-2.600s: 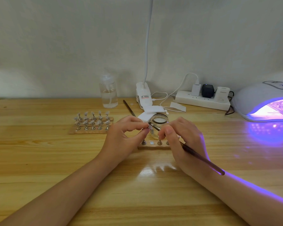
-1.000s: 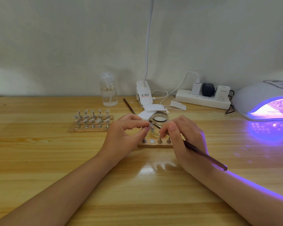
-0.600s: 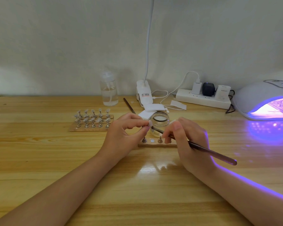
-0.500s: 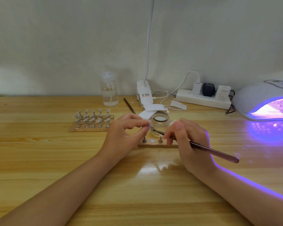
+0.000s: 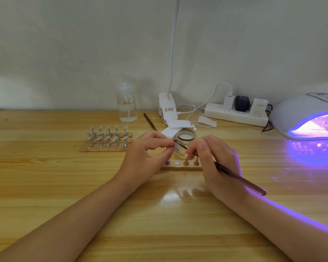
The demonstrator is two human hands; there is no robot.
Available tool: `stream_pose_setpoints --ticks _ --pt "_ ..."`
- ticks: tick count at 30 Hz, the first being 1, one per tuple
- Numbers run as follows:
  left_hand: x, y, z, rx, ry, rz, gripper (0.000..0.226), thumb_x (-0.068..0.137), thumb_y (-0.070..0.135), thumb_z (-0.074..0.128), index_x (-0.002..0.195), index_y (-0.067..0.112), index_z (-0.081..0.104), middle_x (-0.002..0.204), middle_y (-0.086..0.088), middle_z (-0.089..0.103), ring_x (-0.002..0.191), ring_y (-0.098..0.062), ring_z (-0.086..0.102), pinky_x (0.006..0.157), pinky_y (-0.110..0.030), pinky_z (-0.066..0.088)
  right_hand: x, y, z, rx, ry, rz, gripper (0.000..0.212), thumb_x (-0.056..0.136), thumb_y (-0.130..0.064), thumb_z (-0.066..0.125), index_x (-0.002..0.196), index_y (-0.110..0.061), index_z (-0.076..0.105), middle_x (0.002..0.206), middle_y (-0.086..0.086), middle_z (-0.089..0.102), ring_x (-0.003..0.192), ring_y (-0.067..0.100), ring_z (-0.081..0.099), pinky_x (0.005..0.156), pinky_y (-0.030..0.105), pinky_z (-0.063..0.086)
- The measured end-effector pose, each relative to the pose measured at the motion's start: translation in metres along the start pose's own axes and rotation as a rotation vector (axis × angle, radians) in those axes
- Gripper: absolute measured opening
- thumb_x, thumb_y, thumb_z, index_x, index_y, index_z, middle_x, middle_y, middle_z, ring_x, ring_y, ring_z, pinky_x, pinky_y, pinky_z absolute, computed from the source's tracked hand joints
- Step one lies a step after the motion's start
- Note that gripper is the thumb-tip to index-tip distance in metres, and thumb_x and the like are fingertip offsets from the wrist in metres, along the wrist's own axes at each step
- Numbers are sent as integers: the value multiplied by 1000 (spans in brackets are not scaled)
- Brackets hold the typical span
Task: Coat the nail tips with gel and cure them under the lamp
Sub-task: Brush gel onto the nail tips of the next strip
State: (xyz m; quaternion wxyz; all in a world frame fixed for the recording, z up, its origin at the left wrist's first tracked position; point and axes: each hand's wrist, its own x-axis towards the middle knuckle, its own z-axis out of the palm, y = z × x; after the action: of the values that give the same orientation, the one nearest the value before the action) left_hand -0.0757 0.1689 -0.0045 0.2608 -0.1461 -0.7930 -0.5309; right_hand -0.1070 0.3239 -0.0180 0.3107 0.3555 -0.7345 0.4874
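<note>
At the nail tip (image 5: 175, 147) again, brush (image 5: 219, 167) back from jar (image 5: 185, 143).

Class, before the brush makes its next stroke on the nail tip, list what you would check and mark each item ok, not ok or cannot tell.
1. Left hand pinches the nail tip: ok.
2. Right hand grips the brush: ok.
3. Brush head meets the tip: ok.
4. Gel on the bristles: cannot tell.
5. Glass jar open and close behind the tip: ok.
6. Curing lamp lit: ok.
</note>
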Motion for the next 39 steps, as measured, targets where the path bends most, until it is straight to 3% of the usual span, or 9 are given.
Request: stream_pose_setpoints --ticks 5,11,15,18,23,33,39 --pt "0 -1 0 -12 13 -14 29 75 -4 68 89 22 68 82 -3 62 75 4 57 59 -3 43 0 0 -1 26 -1 -16 43 93 -27 32 64 -12 61 57 -4 56 59 16 56 58 41 47" --pt "0 1 0 -10 13 -14 31 76 -3 68 85 27 67 83 -4 62 78 4 56 58 -2 43 -1 -2 -4 132 40 -30 39 92 -23 30 61 -20 55 50 1 53 51 8 51 55 27 43" --pt "0 -1 0 -4 16 -25 28 75 -2 68 88 24 68 82 -4 63 77 -1 57 59 -4 44 -1 -1 -3 65 42 -2 38 92 -28 31 65 -21 57 57 -9 54 59 12 54 60 33 45" --pt "0 -1 0 -1 15 -18 28 75 -2 69 89 23 68 82 -8 63 76 -6 58 59 -5 44 -1 0 -1 10 25 1 39 92 -29 32 68 -17 60 60 -3 56 63 16 56 61 37 46" --pt "0 -2 0 -6 9 -38 26 76 -2 68 86 21 69 81 -5 62 71 0 58 59 -4 44 -1 0 1 7 11 17 36 93 -31 32 69 -24 57 63 -8 57 64 9 55 63 31 45" --pt "0 -3 0 39 26 -45 20 75 -2 69 87 15 71 82 -5 64 75 3 57 60 -4 43 0 -3 -5 67 34 -3 40 92 -25 31 62 -18 57 53 -1 55 55 15 54 57 38 46" --pt "1 -6 0 85 28 -78 17 76 4 70 86 17 72 83 0 66 79 -7 58 69 -13 42 0 -2 -4 79 20 10 35 92 -27 32 67 -23 56 57 -7 55 58 6 54 61 26 44"
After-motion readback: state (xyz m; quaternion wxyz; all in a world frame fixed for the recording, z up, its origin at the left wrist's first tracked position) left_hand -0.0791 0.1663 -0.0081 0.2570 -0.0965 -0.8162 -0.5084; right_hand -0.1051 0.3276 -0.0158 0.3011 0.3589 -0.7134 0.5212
